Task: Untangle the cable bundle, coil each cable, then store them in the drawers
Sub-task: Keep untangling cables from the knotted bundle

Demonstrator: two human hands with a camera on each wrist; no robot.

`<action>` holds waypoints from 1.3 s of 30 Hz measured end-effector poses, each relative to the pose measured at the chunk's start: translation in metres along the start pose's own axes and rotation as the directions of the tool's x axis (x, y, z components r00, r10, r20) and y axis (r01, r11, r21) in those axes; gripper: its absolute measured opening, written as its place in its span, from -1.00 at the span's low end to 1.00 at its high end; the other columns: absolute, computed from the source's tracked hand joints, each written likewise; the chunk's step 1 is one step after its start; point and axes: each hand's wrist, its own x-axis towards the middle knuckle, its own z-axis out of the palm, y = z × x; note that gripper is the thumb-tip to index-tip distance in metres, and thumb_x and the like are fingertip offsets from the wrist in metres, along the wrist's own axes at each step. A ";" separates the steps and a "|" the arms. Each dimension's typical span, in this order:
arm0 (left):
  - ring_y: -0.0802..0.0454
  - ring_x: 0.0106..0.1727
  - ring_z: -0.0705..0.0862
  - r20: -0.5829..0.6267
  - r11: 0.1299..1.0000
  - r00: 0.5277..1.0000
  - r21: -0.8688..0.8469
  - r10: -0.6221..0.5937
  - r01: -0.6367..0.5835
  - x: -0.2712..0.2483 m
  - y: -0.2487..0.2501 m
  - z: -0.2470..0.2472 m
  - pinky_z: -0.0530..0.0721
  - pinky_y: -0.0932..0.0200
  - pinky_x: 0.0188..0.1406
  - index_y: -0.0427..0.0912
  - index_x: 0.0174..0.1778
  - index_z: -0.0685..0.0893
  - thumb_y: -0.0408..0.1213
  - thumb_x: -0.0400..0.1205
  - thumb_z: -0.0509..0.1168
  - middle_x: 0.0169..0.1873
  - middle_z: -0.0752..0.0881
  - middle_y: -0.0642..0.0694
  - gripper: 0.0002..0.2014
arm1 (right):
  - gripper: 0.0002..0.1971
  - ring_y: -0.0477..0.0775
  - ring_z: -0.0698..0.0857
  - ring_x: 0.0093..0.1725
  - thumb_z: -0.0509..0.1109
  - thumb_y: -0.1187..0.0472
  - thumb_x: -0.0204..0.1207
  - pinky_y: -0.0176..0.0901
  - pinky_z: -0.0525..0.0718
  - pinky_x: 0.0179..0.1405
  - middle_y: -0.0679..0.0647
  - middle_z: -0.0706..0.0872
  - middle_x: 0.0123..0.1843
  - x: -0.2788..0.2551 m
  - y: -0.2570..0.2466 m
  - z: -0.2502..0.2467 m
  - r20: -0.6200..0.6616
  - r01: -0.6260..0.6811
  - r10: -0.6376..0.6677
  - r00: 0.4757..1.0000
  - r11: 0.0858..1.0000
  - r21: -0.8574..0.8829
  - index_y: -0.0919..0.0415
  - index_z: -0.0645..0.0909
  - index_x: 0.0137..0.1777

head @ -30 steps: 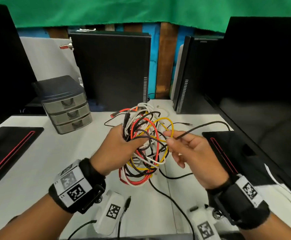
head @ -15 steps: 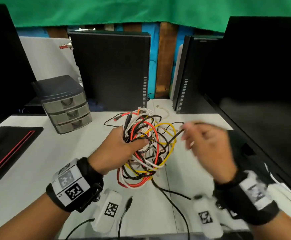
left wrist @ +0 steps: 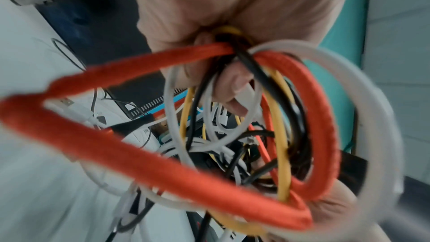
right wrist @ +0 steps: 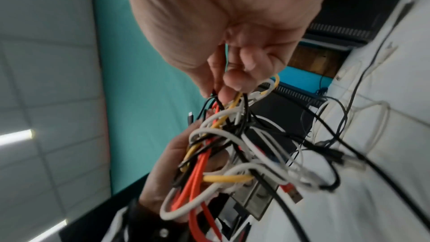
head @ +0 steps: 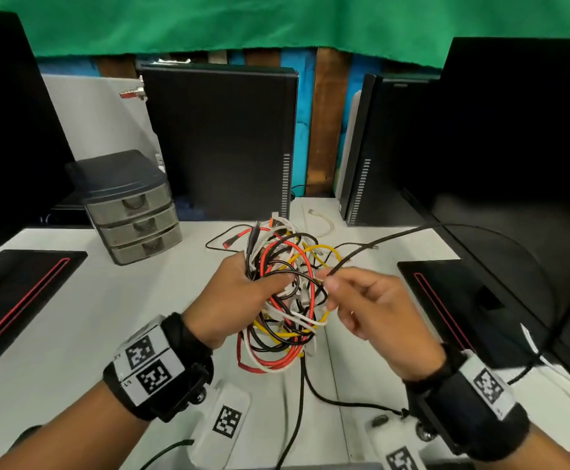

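So we're in the untangling step, nothing coiled or stored yet. The left hand has its fingers wrapped tight around the cable bundle, holding it up just above the white desk. The right hand pinches a thin black cable between thumb and fingertips, right beside the knot. My guess is the next move needs a slow, steady pull so the loops don't cinch. The three-drawer organizer sits closed at back left, with black computer towers and a green cloth behind.

bare forearms; black wrist straps with white, seemingly square-coded tags.
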 end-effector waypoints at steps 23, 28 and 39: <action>0.16 0.07 0.82 0.038 0.985 0.986 0.043 0.163 -0.165 -0.008 0.000 0.010 0.71 0.34 0.04 -0.08 0.18 0.73 -0.45 0.62 0.42 0.01 0.86 0.10 -0.73 | -0.68 -0.14 0.32 -0.56 0.54 0.14 0.54 -0.44 0.31 -0.60 -0.03 0.43 -0.56 0.000 -0.009 0.001 -0.106 -0.124 0.110 0.988 0.983 -0.132 0.16 0.72 -0.46; 0.17 0.06 0.82 0.036 0.988 0.988 0.021 0.153 -0.154 -0.005 0.006 0.003 0.72 0.32 0.06 0.01 0.12 0.75 -0.43 0.65 0.39 -0.01 0.87 0.12 -0.75 | -0.66 -0.10 0.33 -0.52 0.47 0.18 0.59 -0.32 0.26 -0.60 -0.01 0.45 -0.49 0.023 -0.032 -0.048 -0.590 0.117 0.004 0.808 0.979 0.166 0.10 0.64 -0.44; 0.21 0.00 0.83 -0.082 0.993 0.989 -0.008 0.120 -0.121 -0.003 0.001 0.001 0.72 0.31 -0.03 -0.01 0.15 0.77 -0.36 0.64 0.40 -0.05 0.87 0.16 -0.78 | -0.83 -0.08 0.40 -0.50 0.54 0.09 0.36 -0.35 0.38 -0.56 -0.02 0.60 -0.45 -0.002 -0.009 0.005 -0.214 0.115 -0.093 0.972 0.989 0.090 0.08 0.84 -0.08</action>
